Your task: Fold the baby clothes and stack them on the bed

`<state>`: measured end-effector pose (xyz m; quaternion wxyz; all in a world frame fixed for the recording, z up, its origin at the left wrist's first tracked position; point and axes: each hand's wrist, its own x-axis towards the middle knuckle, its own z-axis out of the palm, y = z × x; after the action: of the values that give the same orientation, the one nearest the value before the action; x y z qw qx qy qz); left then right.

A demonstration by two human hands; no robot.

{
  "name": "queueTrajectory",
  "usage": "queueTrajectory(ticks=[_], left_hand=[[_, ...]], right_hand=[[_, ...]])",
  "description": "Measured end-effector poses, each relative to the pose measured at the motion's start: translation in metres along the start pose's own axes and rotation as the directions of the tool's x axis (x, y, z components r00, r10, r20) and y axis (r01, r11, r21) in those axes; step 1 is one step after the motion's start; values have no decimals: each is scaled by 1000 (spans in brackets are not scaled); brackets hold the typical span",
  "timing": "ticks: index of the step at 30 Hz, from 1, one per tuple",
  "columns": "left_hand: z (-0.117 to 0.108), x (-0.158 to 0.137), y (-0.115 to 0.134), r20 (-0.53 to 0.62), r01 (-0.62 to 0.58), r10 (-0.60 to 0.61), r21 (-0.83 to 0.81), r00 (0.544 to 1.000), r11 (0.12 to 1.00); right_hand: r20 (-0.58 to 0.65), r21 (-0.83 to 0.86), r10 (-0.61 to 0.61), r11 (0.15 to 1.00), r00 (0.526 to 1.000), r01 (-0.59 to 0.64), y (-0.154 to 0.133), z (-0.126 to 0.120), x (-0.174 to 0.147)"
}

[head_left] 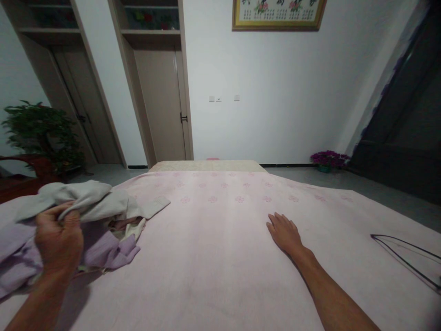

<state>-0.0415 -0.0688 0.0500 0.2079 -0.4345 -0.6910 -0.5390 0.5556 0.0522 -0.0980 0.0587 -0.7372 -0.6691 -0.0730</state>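
Note:
My left hand [59, 234] pinches a fold of a light grey garment [94, 200], lifting part of it at the left of the bed. Beneath and around it lies a heap of clothes, with a lilac garment [110, 250] showing at the near side. What kind of garment the grey one is, I cannot make out. My right hand [284, 232] rests palm down on the pink flowered sheet [220, 257], fingers stretched out and nothing in them. Farther right on the sheet lies a dark wire clothes hanger [396, 253], cut off by the view's edge.
Beyond the sheet's far edge is a beige surface [206, 166]. A leafy plant [41, 133] and reddish wooden furniture [31, 174] stand at the left. Purple flowers in a pot [329, 159] sit on the floor by the far wall, near a dark door [403, 110].

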Motion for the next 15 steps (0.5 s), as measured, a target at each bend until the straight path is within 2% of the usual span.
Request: queueTrajectory(ticks=[2, 3, 4, 5, 6, 8, 9, 10, 11, 12, 15], left_hand=[[25, -12, 22, 134, -28, 54, -188, 989, 982], [32, -23, 34, 241, -61, 134, -287, 961, 956], [36, -35, 45, 349, -105, 250, -386, 903, 917], [36, -49, 55, 462, -141, 381, -472, 801, 870], [35, -64, 65, 547, -158, 489, -541, 679, 826], [31, -89, 82, 661, -173, 637, -627, 397, 759], [30, -99, 88, 684, -179, 670, -649, 288, 739], [29, -107, 92, 693, -184, 684, -659, 226, 729], [30, -112, 93, 699, -191, 684, -657, 207, 729], [33, -116, 92, 704, -200, 672, -641, 230, 741], [52, -121, 74, 689, -280, 621, -554, 375, 784]], right_hand=[[-2, -2, 0, 1000, 1000, 0, 0, 0, 0], [-3, -4, -2, 1000, 1000, 2, 0, -1, 0], [-4, -6, -4, 1000, 1000, 4, 0, -1, -1], [-5, -7, -5, 1000, 1000, 5, 0, -1, -1], [-5, -8, -4, 1000, 1000, 4, -1, -2, -1], [-3, -8, 4, 1000, 1000, -4, -1, -2, -2], [-3, -7, 7, 1000, 1000, -7, -1, -2, -2], [-4, -6, 9, 1000, 1000, -9, -1, -2, -2], [-5, -5, 8, 1000, 1000, -8, -1, -2, -2], [-5, -3, 6, 1000, 1000, -6, -1, -1, -2], [4, -1, 8, 1000, 1000, -8, 0, 0, -1]])
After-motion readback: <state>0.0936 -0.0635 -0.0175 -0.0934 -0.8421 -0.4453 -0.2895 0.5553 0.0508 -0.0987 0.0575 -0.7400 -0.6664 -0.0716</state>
